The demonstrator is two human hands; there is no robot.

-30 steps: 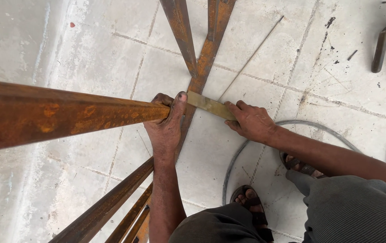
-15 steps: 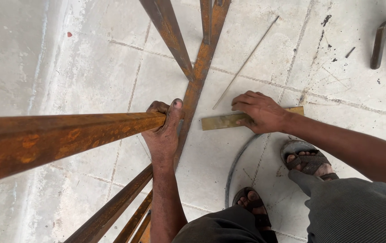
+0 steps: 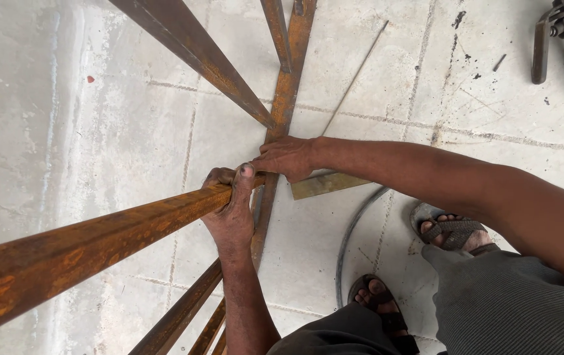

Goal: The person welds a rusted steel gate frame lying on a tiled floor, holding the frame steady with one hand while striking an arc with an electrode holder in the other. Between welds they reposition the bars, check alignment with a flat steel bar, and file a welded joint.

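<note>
Left hand grip wrapped tight round end of rusty steel bar, raised over concrete floor. Right hand pressed flat on brass-coloured flat strip at the frame joint. Bar likely heavy, stiff, rough; best held near end.
</note>
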